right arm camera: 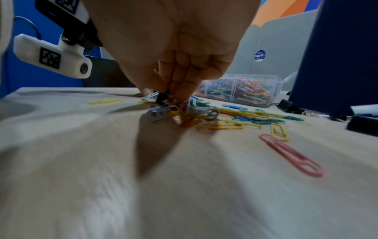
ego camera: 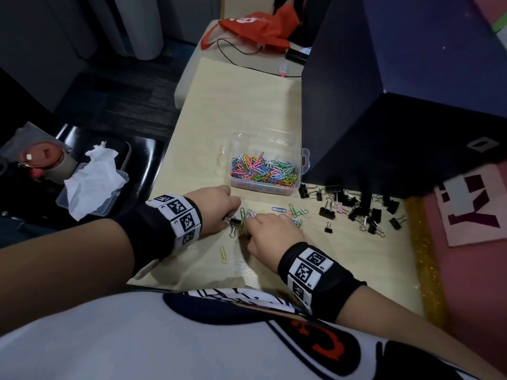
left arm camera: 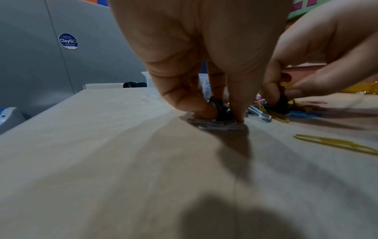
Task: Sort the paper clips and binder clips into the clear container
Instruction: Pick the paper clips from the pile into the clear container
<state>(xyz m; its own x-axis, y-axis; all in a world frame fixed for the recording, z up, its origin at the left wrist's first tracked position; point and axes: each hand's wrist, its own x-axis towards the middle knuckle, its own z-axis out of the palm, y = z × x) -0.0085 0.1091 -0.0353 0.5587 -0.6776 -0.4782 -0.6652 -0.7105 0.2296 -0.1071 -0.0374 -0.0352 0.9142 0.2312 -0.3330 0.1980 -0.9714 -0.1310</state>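
Observation:
The clear container stands mid-table, full of coloured paper clips. Just in front of it lies a loose pile of paper clips. My left hand pinches a black binder clip that sits on the table at the pile's left end. My right hand is next to it, fingers curled down and pinching a clump of paper clips. Several black binder clips lie scattered to the right. A single yellow paper clip lies nearer me.
A tall dark blue box stands right behind the container and the binder clips. A pink mat borders the table's right edge. Left of the table, a plastic tray with tissue sits on a black seat. A red bag lies far back.

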